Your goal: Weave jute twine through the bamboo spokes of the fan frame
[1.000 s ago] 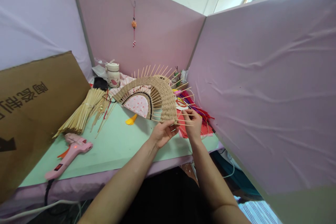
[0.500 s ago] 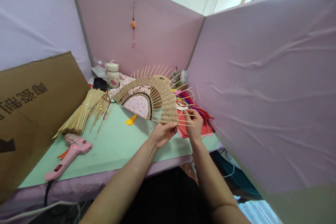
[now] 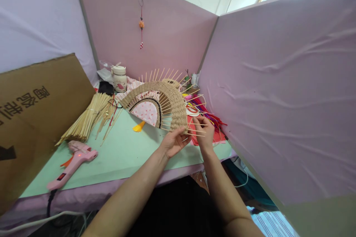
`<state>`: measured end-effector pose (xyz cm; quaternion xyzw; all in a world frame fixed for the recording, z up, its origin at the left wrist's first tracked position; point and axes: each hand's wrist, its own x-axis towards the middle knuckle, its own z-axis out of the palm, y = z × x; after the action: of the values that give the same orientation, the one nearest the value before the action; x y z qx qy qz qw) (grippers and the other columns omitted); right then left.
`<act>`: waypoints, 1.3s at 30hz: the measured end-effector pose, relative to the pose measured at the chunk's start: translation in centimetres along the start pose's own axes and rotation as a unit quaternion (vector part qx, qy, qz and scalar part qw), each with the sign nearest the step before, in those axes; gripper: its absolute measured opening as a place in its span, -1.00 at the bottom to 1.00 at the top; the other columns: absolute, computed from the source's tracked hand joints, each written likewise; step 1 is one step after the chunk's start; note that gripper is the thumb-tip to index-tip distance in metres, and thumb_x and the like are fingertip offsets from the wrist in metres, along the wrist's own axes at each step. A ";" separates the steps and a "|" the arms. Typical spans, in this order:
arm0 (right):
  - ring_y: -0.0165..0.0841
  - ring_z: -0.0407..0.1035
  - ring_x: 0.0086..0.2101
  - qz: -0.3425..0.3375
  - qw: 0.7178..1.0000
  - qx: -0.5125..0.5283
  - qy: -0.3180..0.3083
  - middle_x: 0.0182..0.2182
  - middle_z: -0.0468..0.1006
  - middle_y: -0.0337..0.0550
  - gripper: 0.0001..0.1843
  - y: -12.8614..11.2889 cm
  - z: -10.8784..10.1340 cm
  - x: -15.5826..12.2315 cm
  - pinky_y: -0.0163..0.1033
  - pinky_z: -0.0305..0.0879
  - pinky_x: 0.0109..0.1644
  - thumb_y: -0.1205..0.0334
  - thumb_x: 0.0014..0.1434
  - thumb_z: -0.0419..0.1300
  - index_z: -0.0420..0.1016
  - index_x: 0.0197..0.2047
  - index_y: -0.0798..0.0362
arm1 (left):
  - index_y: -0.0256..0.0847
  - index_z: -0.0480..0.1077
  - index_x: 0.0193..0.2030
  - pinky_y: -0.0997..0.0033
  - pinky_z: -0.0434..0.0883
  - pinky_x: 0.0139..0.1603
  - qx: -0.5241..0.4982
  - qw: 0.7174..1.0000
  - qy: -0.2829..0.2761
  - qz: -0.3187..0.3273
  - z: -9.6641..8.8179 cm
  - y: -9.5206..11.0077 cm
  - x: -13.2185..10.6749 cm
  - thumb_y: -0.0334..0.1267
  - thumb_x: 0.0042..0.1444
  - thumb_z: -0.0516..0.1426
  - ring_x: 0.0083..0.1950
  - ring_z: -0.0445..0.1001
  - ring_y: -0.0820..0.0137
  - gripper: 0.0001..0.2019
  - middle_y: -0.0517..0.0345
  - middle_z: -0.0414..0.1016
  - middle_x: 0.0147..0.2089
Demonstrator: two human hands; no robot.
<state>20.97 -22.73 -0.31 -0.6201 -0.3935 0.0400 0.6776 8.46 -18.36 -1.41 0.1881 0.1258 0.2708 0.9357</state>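
Fan [image 3: 179, 109] is being pinched by my left hand [image 3: 174, 143], while my right hand [image 3: 205, 133] is pressing fingertips together beside the fan's sticks [image 3: 194, 130], on what I cannot tell.

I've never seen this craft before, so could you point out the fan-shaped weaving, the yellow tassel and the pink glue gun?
Fan-shaped weaving [image 3: 178, 108]: head view, on its wide woven band.
Yellow tassel [image 3: 138, 127]: head view, on its fringe.
Pink glue gun [image 3: 74, 164]: head view, on its handle.

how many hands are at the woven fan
2: the left hand holds the woven fan at its lower right corner; the right hand is at the protruding sticks there. No others show.
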 end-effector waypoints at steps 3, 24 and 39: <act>-0.41 0.26 -0.47 0.006 1.000 0.006 -0.002 -0.51 0.44 -0.25 -0.71 0.2 0.0 -0.1 -0.28 0.21 -0.35 0.02 0.05 0.27 0.46 -0.40 0.10 | -0.32 0.45 -0.29 0.41 0.47 -0.22 0.002 1.000 0.002 0.013 0.0 -0.3 0.0 -0.49 -0.02 0.26 -0.35 0.53 0.45 -0.87 0.13 0.56 -0.38; -0.45 0.15 -0.53 0.008 0.999 -0.018 -0.030 -0.59 0.34 -0.30 -0.70 0.1 -1.1 0.5 -0.31 0.13 -0.43 0.02 0.00 0.31 0.43 -0.47 0.08 | -0.39 0.44 -0.40 0.62 0.42 -0.48 0.036 0.995 0.088 0.031 0.6 -0.5 -0.1 -0.62 -0.04 0.16 -0.52 0.42 0.58 -0.88 0.17 0.46 -0.53; -0.40 0.32 -0.37 -0.204 0.923 -0.215 -0.245 -0.36 0.46 -0.19 -0.91 -7.6 -7.8 2.6 -0.29 0.24 -0.26 0.22 0.26 0.12 0.43 -0.22 0.02 | -0.36 0.43 -0.43 0.64 0.42 -0.49 0.047 0.993 0.098 0.041 -0.3 -0.4 -0.4 -0.60 -0.10 0.20 -0.53 0.41 0.58 -0.88 0.19 0.46 -0.54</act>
<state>24.02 -29.37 8.21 -0.6282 -0.6643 -0.0337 0.4037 8.23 -18.78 -1.80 0.2092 0.2217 0.3199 0.8971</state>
